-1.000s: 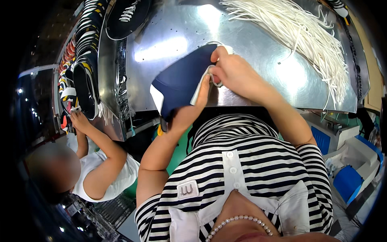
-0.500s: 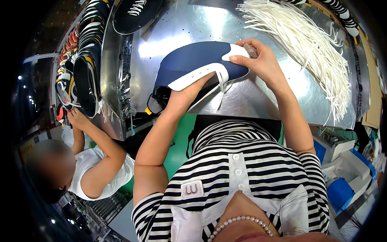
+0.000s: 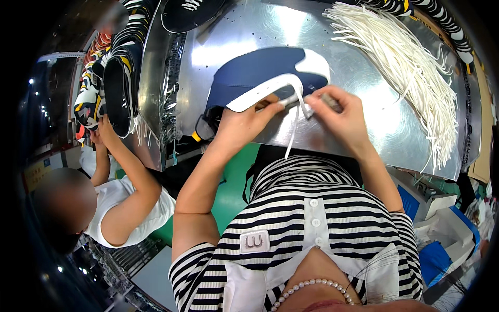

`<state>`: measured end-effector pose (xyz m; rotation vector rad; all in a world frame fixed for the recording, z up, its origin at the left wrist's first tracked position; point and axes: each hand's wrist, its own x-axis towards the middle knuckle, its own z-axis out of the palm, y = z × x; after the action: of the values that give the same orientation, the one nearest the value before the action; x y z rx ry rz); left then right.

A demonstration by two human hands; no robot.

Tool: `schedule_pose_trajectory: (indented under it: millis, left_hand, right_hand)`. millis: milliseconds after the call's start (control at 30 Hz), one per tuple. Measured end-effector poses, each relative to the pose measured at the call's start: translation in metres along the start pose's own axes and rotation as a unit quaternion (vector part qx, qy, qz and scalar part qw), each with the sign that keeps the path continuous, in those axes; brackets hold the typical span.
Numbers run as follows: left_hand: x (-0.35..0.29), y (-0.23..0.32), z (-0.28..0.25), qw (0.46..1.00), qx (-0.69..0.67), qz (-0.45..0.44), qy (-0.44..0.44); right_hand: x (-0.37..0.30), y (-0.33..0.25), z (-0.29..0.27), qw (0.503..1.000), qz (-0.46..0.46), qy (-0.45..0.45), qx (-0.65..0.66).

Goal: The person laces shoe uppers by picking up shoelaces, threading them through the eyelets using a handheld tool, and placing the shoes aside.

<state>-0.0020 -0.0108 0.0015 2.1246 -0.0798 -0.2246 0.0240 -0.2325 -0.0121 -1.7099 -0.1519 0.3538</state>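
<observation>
A navy blue shoe upper [image 3: 254, 73] with a white end and a white punched eyelet strip [image 3: 265, 92] lies on its side over the metal table. My left hand [image 3: 243, 124] reaches in under the strip, thumb and fingers closed on the upper's edge near the opening. From the strip's end a white shoelace [image 3: 292, 136] loops over and hangs toward the table's front edge. My right hand [image 3: 347, 119] is closed around a small tool with a greyish handle [image 3: 331, 102]. Its working end is by the lace, beside my left thumb; the exact contact is blurred.
A heap of white laces [image 3: 400, 73] covers the table's [image 3: 218, 54] right side. A black shoe upper [image 3: 189, 14] lies at the far left. Stacked uppers [image 3: 120, 78] stand left, where a co-worker [image 3: 130, 197] handles one. Blue and white bins [image 3: 442, 234] stand at the right.
My right hand has come down and nearer from the white end of the upper to the lace by the opening. My left thumb now shows at the upper's edge. The view has shifted slightly.
</observation>
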Motion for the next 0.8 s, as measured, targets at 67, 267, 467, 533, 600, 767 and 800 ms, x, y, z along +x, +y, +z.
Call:
schedule_pose_trajectory:
  millis: [67,267,467,533,600,767,800]
  left_hand:
    - [0.002,0.003,0.008,1.000,-0.010,-0.015,0.018]
    - [0.008,0.010,0.001,0.993,0.081,0.021,-0.082]
    - [0.004,0.014,0.014,0.956,0.259,0.135,-0.030]
    - [0.003,0.020,0.015,0.950,0.282,0.136,-0.003]
    - [0.000,0.030,0.012,0.957,0.265,0.108,0.046]
    - [0.001,0.033,0.000,0.949,0.231,0.156,0.149]
    - [0.003,0.038,-0.006,0.948,0.219,0.158,0.170]
  right_hand:
    - [0.002,0.000,0.011,0.994,-0.038,0.028,-0.097]
    - [0.019,0.020,0.013,0.992,-0.060,0.025,-0.112]
    - [0.021,0.026,0.017,0.992,-0.071,0.033,-0.096]
    - [0.019,0.016,0.013,0.995,-0.063,0.011,-0.070]
    - [0.013,0.000,0.007,0.990,0.042,-0.039,0.127]
    - [-0.015,-0.012,-0.010,0.978,0.070,-0.192,0.048]
    - [-0.024,-0.005,-0.017,0.984,-0.039,-0.159,-0.076]
